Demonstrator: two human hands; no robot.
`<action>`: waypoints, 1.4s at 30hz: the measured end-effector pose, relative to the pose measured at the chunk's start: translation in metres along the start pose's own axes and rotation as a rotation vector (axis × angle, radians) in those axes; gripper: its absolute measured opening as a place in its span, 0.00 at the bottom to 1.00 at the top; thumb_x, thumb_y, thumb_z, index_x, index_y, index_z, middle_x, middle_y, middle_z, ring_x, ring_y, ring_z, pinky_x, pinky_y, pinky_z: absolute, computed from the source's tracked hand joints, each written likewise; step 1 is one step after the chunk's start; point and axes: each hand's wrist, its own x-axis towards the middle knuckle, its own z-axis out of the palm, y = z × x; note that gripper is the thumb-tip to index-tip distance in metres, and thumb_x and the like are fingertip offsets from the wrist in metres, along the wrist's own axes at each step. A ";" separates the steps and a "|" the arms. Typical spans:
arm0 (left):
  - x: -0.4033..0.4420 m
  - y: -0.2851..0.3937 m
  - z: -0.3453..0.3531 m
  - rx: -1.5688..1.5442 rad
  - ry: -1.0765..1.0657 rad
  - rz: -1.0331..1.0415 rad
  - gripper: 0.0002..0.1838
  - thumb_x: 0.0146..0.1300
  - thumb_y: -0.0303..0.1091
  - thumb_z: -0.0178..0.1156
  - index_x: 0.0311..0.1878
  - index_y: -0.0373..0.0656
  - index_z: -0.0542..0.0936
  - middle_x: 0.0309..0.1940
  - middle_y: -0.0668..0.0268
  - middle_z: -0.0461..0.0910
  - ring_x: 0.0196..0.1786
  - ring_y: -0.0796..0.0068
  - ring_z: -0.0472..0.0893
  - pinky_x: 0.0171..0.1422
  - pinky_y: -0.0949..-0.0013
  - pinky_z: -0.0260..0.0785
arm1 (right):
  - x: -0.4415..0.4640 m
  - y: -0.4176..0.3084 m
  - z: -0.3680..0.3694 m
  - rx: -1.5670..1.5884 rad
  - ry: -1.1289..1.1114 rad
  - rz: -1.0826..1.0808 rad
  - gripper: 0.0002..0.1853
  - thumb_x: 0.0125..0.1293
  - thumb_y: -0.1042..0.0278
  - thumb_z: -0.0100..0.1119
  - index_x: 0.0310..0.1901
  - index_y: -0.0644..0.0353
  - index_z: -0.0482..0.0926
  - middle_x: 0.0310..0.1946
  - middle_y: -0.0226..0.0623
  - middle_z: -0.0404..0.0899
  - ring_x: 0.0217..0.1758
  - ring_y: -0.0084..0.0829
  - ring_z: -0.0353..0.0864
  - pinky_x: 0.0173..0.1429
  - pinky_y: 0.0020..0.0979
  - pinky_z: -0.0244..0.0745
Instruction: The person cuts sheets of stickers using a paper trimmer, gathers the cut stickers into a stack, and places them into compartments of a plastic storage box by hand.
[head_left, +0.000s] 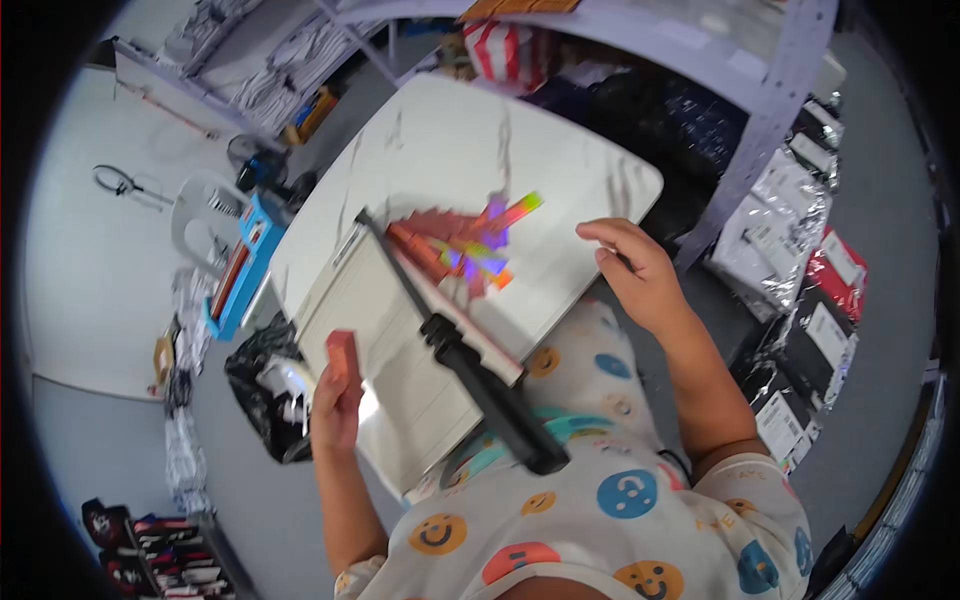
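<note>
My left hand [337, 405] is closed on a small red block-like stack [343, 354], held upright at the left edge of a paper cutter [390, 345]. The cutter's black-handled arm [480, 390] lies slantwise across its board. Beyond the blade, on the white marbled table [430, 130], is a loose pile of red and shiny rainbow-coloured strips [460, 250]. My right hand [635, 268] hovers past the table's right edge, thumb and forefinger apart. Something small and dark shows near its palm, too small to make out.
A blue and white device [245, 265] stands left of the table, above a black plastic bag [268, 390]. A metal shelf post [755, 145] rises at the right, beside packaged bags [775, 230] on the floor. A fan [262, 165] is behind.
</note>
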 end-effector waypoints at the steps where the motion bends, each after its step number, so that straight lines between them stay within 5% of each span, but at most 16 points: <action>1: 0.006 -0.002 0.003 -0.085 0.000 0.003 0.18 0.50 0.32 0.53 0.46 0.37 0.69 0.29 0.70 0.69 0.31 0.81 0.68 0.33 0.78 0.60 | 0.013 -0.003 -0.013 -0.084 0.072 -0.072 0.14 0.55 0.80 0.46 0.44 0.64 0.73 0.41 0.39 0.73 0.45 0.30 0.72 0.50 0.24 0.64; 3: 0.013 -0.004 0.003 -0.235 -0.055 0.015 0.20 0.52 0.33 0.54 0.48 0.38 0.67 0.33 0.68 0.71 0.33 0.79 0.70 0.34 0.77 0.62 | 0.043 -0.001 -0.050 -0.262 0.234 -0.233 0.15 0.54 0.80 0.47 0.44 0.63 0.72 0.42 0.40 0.72 0.48 0.29 0.71 0.52 0.25 0.63; 7: 0.023 -0.015 -0.004 -0.343 0.023 0.023 0.17 0.54 0.32 0.52 0.47 0.38 0.68 0.39 0.62 0.74 0.37 0.72 0.74 0.36 0.72 0.67 | 0.102 0.000 -0.108 0.641 0.576 0.103 0.15 0.55 0.75 0.49 0.47 0.59 0.71 0.42 0.37 0.73 0.47 0.26 0.71 0.51 0.25 0.64; 10: 0.036 -0.021 -0.008 -0.399 0.069 0.042 0.15 0.54 0.32 0.52 0.45 0.38 0.70 0.38 0.61 0.75 0.37 0.71 0.75 0.36 0.68 0.69 | 0.140 0.030 -0.124 -0.100 0.582 0.012 0.13 0.56 0.72 0.50 0.45 0.60 0.72 0.43 0.37 0.72 0.46 0.26 0.72 0.49 0.25 0.65; 13: 0.043 -0.014 -0.005 -0.391 0.058 0.057 0.15 0.54 0.32 0.52 0.45 0.37 0.69 0.37 0.61 0.74 0.35 0.71 0.74 0.36 0.71 0.68 | 0.193 0.017 -0.155 -0.951 0.594 -0.546 0.13 0.57 0.71 0.51 0.44 0.61 0.73 0.42 0.38 0.74 0.43 0.26 0.73 0.48 0.25 0.65; 16: 0.047 -0.005 -0.003 -0.408 0.093 0.147 0.16 0.54 0.31 0.53 0.46 0.37 0.69 0.38 0.61 0.74 0.35 0.72 0.73 0.35 0.73 0.67 | 0.199 -0.011 -0.173 -0.379 0.393 -0.163 0.11 0.57 0.71 0.51 0.42 0.62 0.73 0.37 0.37 0.76 0.39 0.25 0.74 0.46 0.25 0.66; 18: 0.048 -0.001 -0.006 -0.440 0.123 0.159 0.17 0.54 0.31 0.53 0.47 0.36 0.68 0.38 0.61 0.73 0.36 0.73 0.73 0.35 0.74 0.66 | 0.156 -0.038 -0.189 -0.561 0.703 -0.450 0.10 0.57 0.72 0.52 0.41 0.62 0.74 0.32 0.36 0.76 0.37 0.25 0.74 0.44 0.25 0.68; 20: 0.049 -0.001 -0.017 -0.436 0.141 0.169 0.18 0.53 0.31 0.54 0.48 0.36 0.68 0.39 0.61 0.73 0.37 0.73 0.73 0.36 0.74 0.66 | 0.124 -0.017 -0.253 -0.535 1.110 -0.505 0.13 0.57 0.69 0.54 0.44 0.60 0.73 0.38 0.35 0.74 0.39 0.24 0.73 0.41 0.25 0.68; 22: 0.053 0.004 -0.028 -0.446 0.071 0.165 0.18 0.53 0.31 0.54 0.47 0.36 0.68 0.39 0.61 0.73 0.37 0.73 0.73 0.36 0.74 0.66 | 0.122 0.026 -0.331 -0.438 1.239 -0.093 0.24 0.54 0.53 0.58 0.49 0.59 0.69 0.41 0.38 0.72 0.40 0.27 0.73 0.41 0.27 0.69; 25: 0.057 0.017 -0.011 -0.432 0.116 0.188 0.15 0.54 0.31 0.54 0.45 0.36 0.69 0.39 0.61 0.73 0.36 0.73 0.72 0.36 0.73 0.66 | 0.128 0.031 -0.345 0.130 0.981 0.598 0.36 0.48 0.40 0.56 0.54 0.56 0.64 0.40 0.39 0.72 0.39 0.32 0.73 0.43 0.31 0.69; 28: 0.062 0.018 -0.003 -0.437 0.017 0.227 0.14 0.55 0.32 0.54 0.44 0.36 0.70 0.38 0.61 0.74 0.37 0.72 0.73 0.37 0.72 0.67 | 0.138 0.040 -0.360 0.206 0.570 0.679 0.38 0.46 0.35 0.52 0.54 0.54 0.63 0.40 0.40 0.71 0.42 0.36 0.72 0.43 0.38 0.69; 31: 0.059 0.015 0.005 -0.442 0.021 0.254 0.14 0.55 0.32 0.54 0.43 0.36 0.70 0.38 0.62 0.74 0.37 0.72 0.74 0.38 0.72 0.67 | 0.141 0.047 -0.371 0.379 0.401 0.754 0.34 0.47 0.38 0.53 0.52 0.52 0.64 0.43 0.40 0.69 0.46 0.38 0.70 0.42 0.41 0.70; 42: 0.025 0.037 0.002 -0.427 0.186 0.325 0.13 0.53 0.32 0.56 0.41 0.37 0.70 0.35 0.62 0.74 0.37 0.72 0.74 0.38 0.72 0.66 | 0.122 0.037 -0.339 0.400 0.923 0.519 0.28 0.49 0.47 0.52 0.51 0.51 0.64 0.46 0.40 0.67 0.48 0.40 0.68 0.45 0.45 0.68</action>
